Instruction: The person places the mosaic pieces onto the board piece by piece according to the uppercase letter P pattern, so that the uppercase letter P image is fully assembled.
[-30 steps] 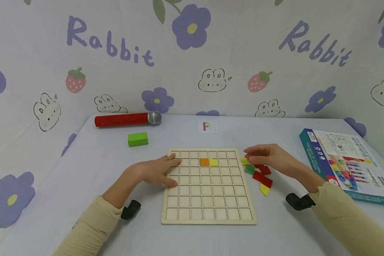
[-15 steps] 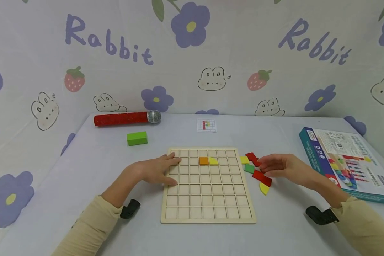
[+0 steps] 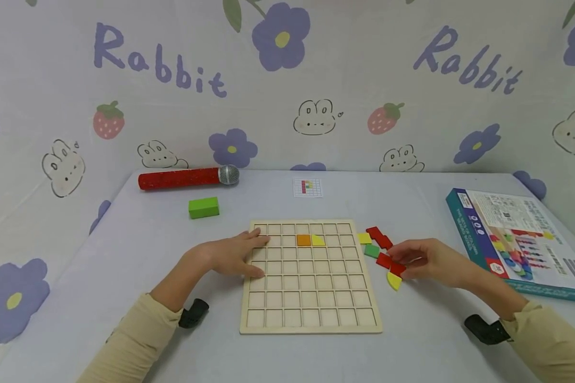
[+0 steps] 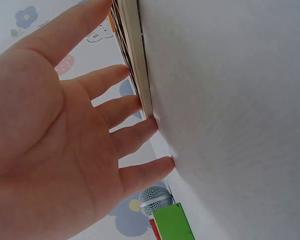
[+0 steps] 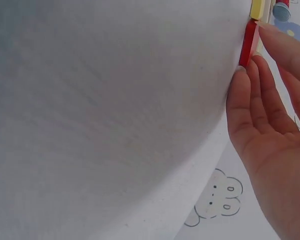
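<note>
Nearer slides the right hand [image 3: 424,259], off the far red tiles [image 3: 374,233] it partly covered a second ago, and now it's on the red strip [image 3: 387,262]! That strip is two tiles end to end, long axis on the slant: one end ahead and left of the fingertips, pointing towards the green tile [image 3: 371,251], the other in among them. The outer red tile [image 3: 399,269] sits between thumb and fingers, a narrow pinch, thumb at one edge and fingertips opposite; how firmly, I can't tell. The inner red tile [image 3: 383,259] pokes out just left of the index fingertip. Just left of the thumb tip, the yellow quarter [image 3: 393,281]; ahead of the index finger, the far red tiles, with the yellow square [image 3: 364,238] further left. Across to the left hand [image 3: 230,254]: fingers spread wide, thumb and fingertips along the board's [image 3: 311,330] left edge, the orange tile [image 3: 304,240] well right of them.
</note>
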The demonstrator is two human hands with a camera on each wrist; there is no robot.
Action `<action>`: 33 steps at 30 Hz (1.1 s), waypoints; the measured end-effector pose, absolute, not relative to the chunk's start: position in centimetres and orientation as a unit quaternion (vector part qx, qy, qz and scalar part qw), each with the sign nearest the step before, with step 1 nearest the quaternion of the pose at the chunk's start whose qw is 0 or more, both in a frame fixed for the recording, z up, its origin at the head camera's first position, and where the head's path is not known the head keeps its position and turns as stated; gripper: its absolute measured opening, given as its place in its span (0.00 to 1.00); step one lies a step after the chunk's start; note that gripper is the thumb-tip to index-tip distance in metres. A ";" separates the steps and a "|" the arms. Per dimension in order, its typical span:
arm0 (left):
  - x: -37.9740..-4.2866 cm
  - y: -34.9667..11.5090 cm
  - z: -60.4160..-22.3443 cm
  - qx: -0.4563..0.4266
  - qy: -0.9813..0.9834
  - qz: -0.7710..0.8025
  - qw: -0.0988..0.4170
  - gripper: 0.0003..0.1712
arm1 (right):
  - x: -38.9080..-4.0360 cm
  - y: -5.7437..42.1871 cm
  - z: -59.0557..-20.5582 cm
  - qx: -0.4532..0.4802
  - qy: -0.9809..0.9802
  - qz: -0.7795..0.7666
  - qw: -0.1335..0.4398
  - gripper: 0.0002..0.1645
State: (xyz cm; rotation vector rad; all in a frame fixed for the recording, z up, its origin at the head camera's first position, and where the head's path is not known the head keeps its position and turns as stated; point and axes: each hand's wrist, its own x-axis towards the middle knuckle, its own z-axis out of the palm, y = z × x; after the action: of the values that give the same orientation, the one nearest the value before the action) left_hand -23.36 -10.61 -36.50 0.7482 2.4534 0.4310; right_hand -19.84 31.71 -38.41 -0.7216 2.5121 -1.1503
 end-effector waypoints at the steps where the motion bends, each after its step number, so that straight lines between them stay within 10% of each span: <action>1: -23.4 -10.6 -36.5 0.277 0.909 0.160 0.267 0.46 | -19.8 31.7 -38.4 -0.250 0.874 -0.393 0.141 0.24; 33: -23.4 -10.6 -36.6 0.278 0.908 0.164 0.266 0.46 | -21.1 30.4 -36.6 -0.147 0.908 -0.372 0.124 0.18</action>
State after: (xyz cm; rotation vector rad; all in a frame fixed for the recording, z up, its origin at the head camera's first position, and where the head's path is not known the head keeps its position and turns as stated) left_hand -23.37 -10.62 -36.61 0.7494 2.4532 0.4437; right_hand -21.10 30.35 -36.65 -0.4272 2.6468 -1.0847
